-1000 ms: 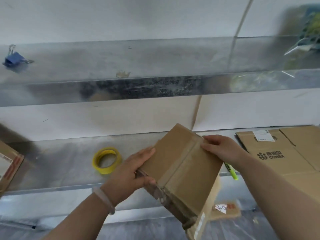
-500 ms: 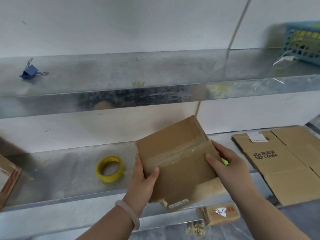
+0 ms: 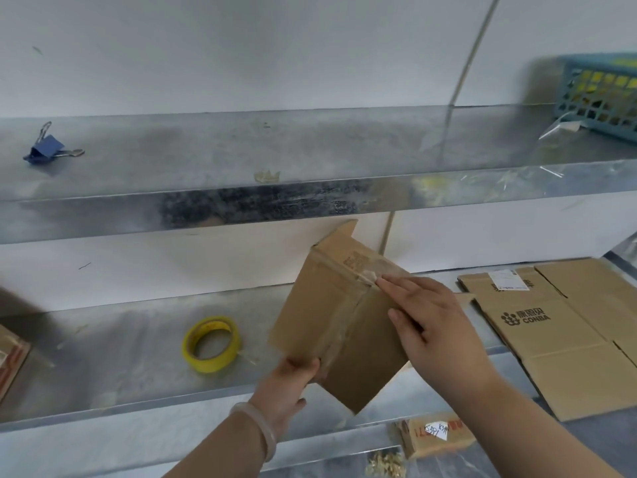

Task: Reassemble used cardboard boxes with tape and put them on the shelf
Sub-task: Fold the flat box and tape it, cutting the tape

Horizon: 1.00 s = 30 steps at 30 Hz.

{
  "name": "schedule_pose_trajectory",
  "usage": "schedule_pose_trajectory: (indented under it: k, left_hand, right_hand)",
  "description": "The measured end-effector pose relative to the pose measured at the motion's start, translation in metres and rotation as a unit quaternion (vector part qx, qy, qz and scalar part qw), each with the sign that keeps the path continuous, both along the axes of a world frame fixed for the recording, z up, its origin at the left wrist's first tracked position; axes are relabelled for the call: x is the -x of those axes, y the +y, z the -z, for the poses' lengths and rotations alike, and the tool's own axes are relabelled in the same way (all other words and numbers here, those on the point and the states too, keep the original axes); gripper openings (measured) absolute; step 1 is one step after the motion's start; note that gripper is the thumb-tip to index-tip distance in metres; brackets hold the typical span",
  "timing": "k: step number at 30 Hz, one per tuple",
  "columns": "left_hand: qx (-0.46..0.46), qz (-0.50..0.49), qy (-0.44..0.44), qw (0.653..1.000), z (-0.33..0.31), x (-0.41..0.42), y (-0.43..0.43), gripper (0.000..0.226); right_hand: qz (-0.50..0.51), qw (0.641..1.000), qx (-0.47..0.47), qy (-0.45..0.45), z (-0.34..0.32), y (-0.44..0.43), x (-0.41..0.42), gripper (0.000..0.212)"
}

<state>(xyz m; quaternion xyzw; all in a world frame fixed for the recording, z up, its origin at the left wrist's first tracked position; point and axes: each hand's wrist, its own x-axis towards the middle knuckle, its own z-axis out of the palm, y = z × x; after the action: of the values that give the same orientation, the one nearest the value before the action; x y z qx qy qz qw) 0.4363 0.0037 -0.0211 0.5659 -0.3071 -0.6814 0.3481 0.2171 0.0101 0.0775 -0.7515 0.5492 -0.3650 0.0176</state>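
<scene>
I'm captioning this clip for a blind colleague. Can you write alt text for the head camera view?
Two bare hands hold a small taped cardboard box above a metal shelf: the left hand grips its lower edge, the right hand lies flat on its taped seam. A yellow tape roll lies to the left, flattened cardboard to the right.

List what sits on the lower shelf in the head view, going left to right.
Cardboard piece at the left edge → yellow tape roll → taped cardboard box held by both hands → flattened CONBA boxes.
</scene>
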Motion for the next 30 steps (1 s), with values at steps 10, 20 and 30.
schedule_pose_trajectory:
  k: [10,20,30]
  left_hand:
    - [0.329,-0.067,-0.148,0.93,-0.041,-0.046,-0.011,0.101]
    - [0.481,-0.075,-0.273,0.83,-0.05,-0.04,-0.005,0.043]
    - [0.578,0.025,-0.479,0.66,-0.063,-0.037,-0.045,0.043]
  right_hand:
    - [-0.143,0.981,0.084,0.104,0.018,-0.023,-0.003,0.039]
    - [-0.137,0.979,0.108,0.109,0.035,-0.044,0.001,0.033]
    - [-0.061,0.989,0.096,0.092,0.023,-0.064,-0.01,0.035]
